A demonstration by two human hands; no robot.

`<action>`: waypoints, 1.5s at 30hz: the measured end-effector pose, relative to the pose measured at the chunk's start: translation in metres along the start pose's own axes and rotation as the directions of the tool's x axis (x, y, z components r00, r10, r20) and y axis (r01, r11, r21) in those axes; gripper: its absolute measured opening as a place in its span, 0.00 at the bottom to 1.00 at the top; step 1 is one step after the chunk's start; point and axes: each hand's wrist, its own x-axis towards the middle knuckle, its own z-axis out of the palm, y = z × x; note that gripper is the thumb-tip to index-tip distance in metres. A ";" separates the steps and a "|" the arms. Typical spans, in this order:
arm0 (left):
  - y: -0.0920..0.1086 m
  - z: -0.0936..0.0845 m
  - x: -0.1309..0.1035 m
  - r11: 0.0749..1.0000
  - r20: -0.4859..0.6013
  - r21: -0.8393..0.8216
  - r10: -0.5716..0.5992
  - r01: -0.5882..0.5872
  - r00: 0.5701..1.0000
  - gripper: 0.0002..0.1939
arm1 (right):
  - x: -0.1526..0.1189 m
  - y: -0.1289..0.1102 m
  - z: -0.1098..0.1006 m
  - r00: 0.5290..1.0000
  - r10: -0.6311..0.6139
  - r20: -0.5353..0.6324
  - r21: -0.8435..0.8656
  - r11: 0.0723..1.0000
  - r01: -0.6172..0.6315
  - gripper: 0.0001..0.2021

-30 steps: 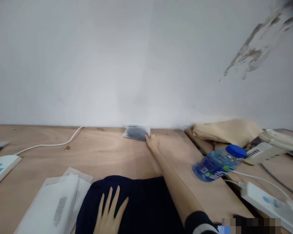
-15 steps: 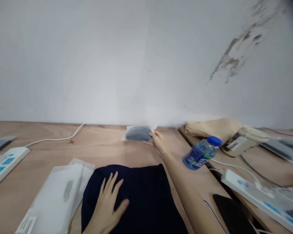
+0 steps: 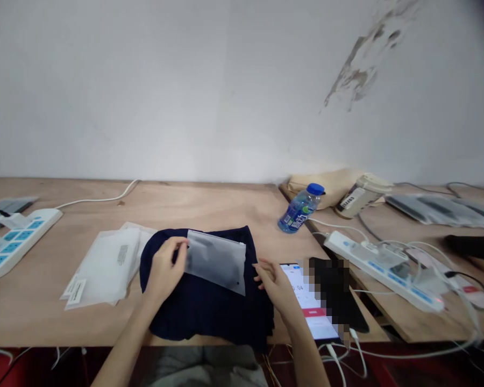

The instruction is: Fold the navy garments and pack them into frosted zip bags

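Note:
A dark navy folded garment [image 3: 210, 312] lies on the wooden table in front of me. On its upper part rests a small frosted zip bag [image 3: 218, 263], tilted slightly, with a slider at its top right corner; a dark shape shows through it. My left hand [image 3: 167, 266] pinches the bag's left edge between thumb and fingers. Just off the bag's right side, my right hand [image 3: 274, 282] hovers over the garment's edge, fingers slightly bent and apart, holding nothing.
Frosted bags [image 3: 105, 263] lie left of the garment, beyond them a power strip [image 3: 24, 242]. To the right are a lit phone [image 3: 306, 301], a dark pixelated item, a blue-capped bottle [image 3: 300, 209], a coffee cup [image 3: 361, 196], and another power strip [image 3: 383, 271] with cables.
The zip bag has come from the table near the wall onto the garment. My right hand drew back and released it; my left hand moved from lying flat on the garment to the bag's edge.

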 end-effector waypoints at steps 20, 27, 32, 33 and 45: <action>0.036 0.107 0.080 0.967 0.540 -0.104 0.253 -0.235 0.803 0.11 | 0.031 -0.032 0.044 0.957 -0.289 -0.031 0.009 0.957 0.290 0.22; 0.061 0.065 0.072 0.964 0.496 -0.199 0.255 -0.177 0.830 0.09 | 0.012 -0.061 0.039 0.929 -0.363 0.074 -0.068 0.927 0.368 0.14; 0.066 0.028 0.061 0.966 0.436 0.031 0.217 -0.256 0.873 0.08 | 0.000 -0.069 0.031 0.896 -0.444 -0.004 -0.190 0.880 0.435 0.12; 0.063 0.017 0.057 0.962 0.410 0.078 0.209 -0.263 0.888 0.08 | -0.002 -0.071 0.027 0.894 -0.447 -0.041 -0.214 0.877 0.429 0.12; 0.028 -0.071 -0.008 0.967 0.072 0.217 0.116 -0.129 0.991 0.09 | -0.024 -0.088 0.014 0.789 -0.573 0.221 -0.349 0.709 0.613 0.09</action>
